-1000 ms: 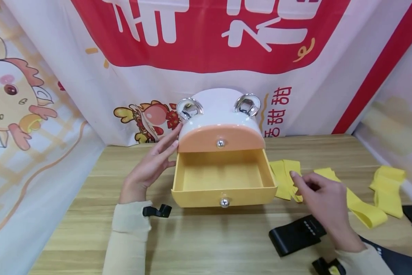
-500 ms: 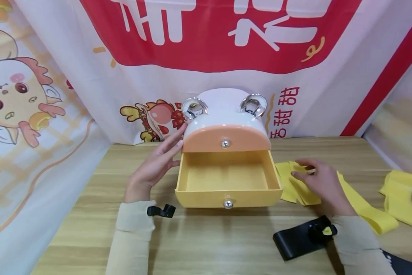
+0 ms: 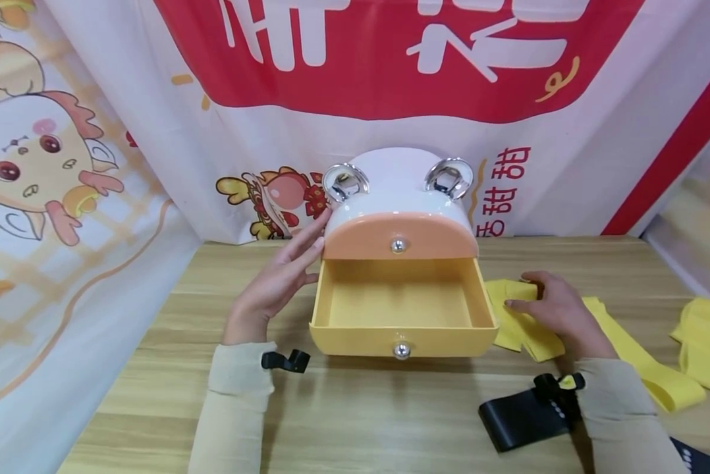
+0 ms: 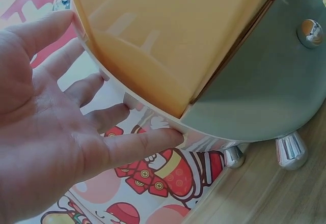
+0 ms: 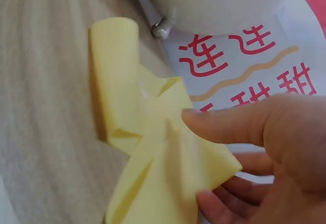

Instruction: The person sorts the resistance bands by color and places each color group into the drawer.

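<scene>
A small storage box [image 3: 393,191] with a white top, silver ears and a peach upper drawer stands against the backdrop. Its yellow lower drawer [image 3: 355,342] is pulled out, with nothing inside. My left hand [image 3: 274,283] rests its spread fingers along the box's left side; the left wrist view shows the fingertips [image 4: 173,138] touching the casing. To the right of the box, my right hand [image 3: 559,313] pinches a folded yellow resistance band [image 3: 518,322]. In the right wrist view the thumb [image 5: 204,124] lies over the band, with other fingers behind it.
Two more yellow bands, a long one [image 3: 645,368] and a crumpled one [image 3: 707,342], lie farther right. A black band [image 3: 521,418] lies in front of the right hand, near the right forearm. Another dark strip [image 3: 699,457] shows at the lower right. A printed cloth [image 3: 260,131] hangs behind.
My right hand has moved forward from above the bands onto the folded yellow band and taken hold of it; the band has shifted slightly. The left hand stays against the box.
</scene>
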Demonstrator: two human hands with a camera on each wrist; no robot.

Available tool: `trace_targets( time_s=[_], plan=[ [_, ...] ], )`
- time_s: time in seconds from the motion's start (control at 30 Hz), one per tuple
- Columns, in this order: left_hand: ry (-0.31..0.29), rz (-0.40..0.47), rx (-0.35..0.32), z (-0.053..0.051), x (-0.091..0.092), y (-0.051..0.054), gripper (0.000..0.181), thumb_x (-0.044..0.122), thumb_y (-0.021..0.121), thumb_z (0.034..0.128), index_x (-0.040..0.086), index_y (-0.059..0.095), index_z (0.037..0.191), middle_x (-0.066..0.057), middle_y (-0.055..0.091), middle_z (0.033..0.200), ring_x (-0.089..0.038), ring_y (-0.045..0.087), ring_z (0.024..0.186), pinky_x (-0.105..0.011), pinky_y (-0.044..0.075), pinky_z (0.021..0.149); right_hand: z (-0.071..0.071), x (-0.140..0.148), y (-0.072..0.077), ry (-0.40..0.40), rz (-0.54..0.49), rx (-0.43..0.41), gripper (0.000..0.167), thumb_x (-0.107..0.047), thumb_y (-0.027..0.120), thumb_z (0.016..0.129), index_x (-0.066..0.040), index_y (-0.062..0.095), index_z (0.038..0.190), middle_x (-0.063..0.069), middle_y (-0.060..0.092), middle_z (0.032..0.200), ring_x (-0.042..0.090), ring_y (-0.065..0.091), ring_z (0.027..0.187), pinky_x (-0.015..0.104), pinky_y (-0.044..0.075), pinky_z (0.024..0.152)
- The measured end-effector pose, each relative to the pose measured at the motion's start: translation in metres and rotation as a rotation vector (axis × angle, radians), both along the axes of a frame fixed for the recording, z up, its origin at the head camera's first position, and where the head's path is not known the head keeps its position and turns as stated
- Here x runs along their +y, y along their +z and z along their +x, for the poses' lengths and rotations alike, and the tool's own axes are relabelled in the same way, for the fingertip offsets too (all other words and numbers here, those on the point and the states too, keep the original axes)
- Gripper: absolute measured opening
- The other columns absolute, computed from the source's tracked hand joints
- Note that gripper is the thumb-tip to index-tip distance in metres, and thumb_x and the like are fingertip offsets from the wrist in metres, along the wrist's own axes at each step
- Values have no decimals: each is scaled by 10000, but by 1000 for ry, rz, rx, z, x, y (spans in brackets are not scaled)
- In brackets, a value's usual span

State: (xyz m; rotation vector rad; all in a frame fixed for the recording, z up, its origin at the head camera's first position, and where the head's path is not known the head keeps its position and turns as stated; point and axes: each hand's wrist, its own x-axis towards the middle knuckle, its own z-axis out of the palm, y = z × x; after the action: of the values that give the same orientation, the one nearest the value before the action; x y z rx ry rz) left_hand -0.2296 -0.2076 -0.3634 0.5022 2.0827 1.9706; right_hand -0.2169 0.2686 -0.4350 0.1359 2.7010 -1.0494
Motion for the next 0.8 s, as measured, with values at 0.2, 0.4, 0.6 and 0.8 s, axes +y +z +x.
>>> trace_targets(
  time_s=[0.2, 0.4, 0.6, 0.8],
  plan=[
    [7, -7, -13, 1, 1, 2, 533, 353, 485, 1155, 523, 352, 1642, 200, 235, 1775, -278, 352, 1611, -650, 488, 1159, 1, 4, 6, 51, -60, -119, 920, -527, 749, 975, -32, 368, 1651, 326, 434, 1576, 434, 503, 1233, 488, 559, 983],
    [13, -13, -13, 1, 2, 4, 525, 361, 480, 1156, 530, 356, 1637, 194, 231, 1781, -273, 345, 1617, -646, 488, 1159, 1, 7, 9, 91, -32, -105, 809, -454, 708, 1021, -20, 406, 1634, 303, 484, 1522, 387, 536, 1170, 337, 539, 877],
    [15, -10, -18, 2, 1, 3, 527, 358, 470, 1159, 515, 347, 1647, 174, 219, 1789, -270, 330, 1624, -626, 499, 1154, -2, 3, 7, 45, -111, -116, 743, -412, 724, 1020, -20, 477, 1600, 286, 525, 1524, 328, 570, 1129, 265, 536, 834],
    [21, -8, -27, 2, 1, 2, 527, 363, 472, 1158, 513, 348, 1648, 159, 222, 1791, -270, 329, 1625, -637, 482, 1166, -4, -1, 4, 72, -90, -116, 736, -461, 767, 978, -64, 557, 1561, 277, 520, 1572, 366, 532, 1199, 401, 524, 909]
  ],
)
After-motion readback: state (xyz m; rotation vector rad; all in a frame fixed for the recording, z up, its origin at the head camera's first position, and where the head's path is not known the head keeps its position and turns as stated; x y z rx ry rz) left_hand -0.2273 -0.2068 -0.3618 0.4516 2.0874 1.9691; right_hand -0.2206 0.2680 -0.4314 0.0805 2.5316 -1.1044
